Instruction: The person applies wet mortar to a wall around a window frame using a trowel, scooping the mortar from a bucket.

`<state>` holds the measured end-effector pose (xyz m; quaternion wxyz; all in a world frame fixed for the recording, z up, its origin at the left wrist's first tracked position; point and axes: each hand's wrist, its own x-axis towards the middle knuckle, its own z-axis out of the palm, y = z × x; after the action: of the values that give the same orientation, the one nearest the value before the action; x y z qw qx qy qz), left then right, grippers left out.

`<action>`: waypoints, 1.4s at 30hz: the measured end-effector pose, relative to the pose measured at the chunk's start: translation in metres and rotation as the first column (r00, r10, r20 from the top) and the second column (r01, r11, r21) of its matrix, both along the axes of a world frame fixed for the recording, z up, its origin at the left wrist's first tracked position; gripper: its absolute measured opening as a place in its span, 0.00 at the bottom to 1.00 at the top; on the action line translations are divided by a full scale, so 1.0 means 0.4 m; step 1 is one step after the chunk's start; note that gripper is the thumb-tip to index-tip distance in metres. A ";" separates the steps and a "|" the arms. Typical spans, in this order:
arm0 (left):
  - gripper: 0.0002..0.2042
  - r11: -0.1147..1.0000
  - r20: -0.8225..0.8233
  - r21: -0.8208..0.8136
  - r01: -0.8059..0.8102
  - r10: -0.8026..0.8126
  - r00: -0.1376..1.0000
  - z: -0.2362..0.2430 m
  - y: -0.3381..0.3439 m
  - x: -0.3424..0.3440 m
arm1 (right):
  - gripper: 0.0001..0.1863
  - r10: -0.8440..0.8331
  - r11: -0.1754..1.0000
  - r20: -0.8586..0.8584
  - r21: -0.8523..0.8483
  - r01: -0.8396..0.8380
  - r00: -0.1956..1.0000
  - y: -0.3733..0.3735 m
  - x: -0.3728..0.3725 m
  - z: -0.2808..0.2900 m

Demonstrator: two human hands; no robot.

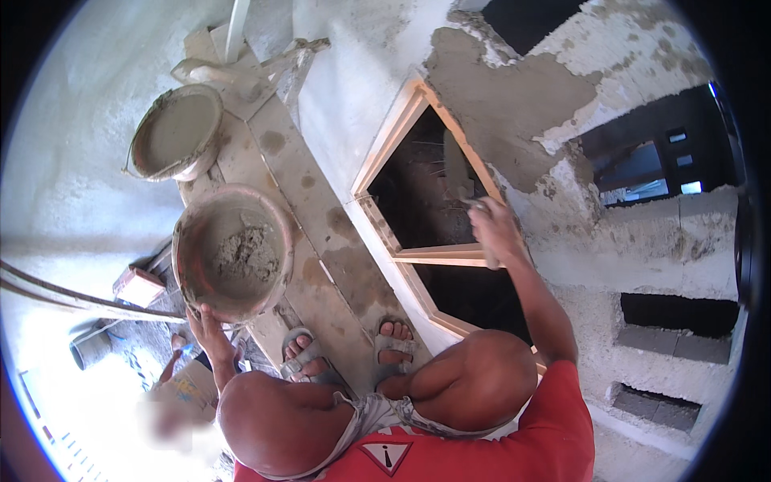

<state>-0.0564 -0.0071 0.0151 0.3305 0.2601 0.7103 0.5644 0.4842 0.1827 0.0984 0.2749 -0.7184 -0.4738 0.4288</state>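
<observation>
Wall (658,253): rough and pale on your right, with dark rectangular openings; a grey plaster patch (514,96) spreads over its upper part, beside the frame.
Planks (281,177): laid lengthwise under you, splashed with damp spots; you squat on them, knees bent, in grey sandals (393,349).
Frame (474,255): bare light wood, set slantwise in the picture between the planks and the plaster patch, with a crossbar and dark space behind it.
Right hand (496,229): your grip is closed round the trowel's handle, over the frame's right edge; the hand is slightly blurred.
Trowel (455,169): in your right hand, its blade pointing away from you across the frame's dark upper opening; you cannot tell whether it touches anything.
Left hand (212,337): your fingers touch the basin's near rim; you cannot tell how firmly the grip closes there.
Basin (186,269): round, reddish and smeared with grey, at the left side of the planks.
Mortar (247,253): a lumpy grey heap inside the basin.
Bucket (201,166): just beyond the basin, holding smoother grey mix.
Below left: another person (201,381), partly seen, lower than your planks.
</observation>
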 end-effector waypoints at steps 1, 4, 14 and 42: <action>0.24 1.000 -0.036 0.006 0.018 -0.018 0.999 0.000 -0.002 -0.002 | 0.13 -0.034 0.999 -0.053 0.004 0.034 0.998 0.031 -0.020 -0.045; 0.24 0.995 0.063 0.091 0.038 -0.044 0.997 -0.013 0.001 -0.006 | 0.16 -0.047 0.984 0.000 0.173 0.046 0.999 0.133 -0.009 -0.178; 0.27 1.000 -0.041 0.011 0.025 -0.025 0.999 -0.010 -0.009 -0.015 | 0.19 -0.225 0.903 0.022 0.381 0.200 0.974 0.106 0.079 -0.284; 0.26 0.999 0.041 0.048 -0.009 0.007 0.999 -0.056 -0.017 -0.046 | 0.17 0.353 0.935 0.290 -0.110 -0.336 0.890 -0.127 0.093 0.271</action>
<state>-0.0748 -0.0139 -0.0074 0.3362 0.2538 0.6906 0.5879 0.5215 0.1320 0.2067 0.0975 -0.6878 -0.6180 0.3681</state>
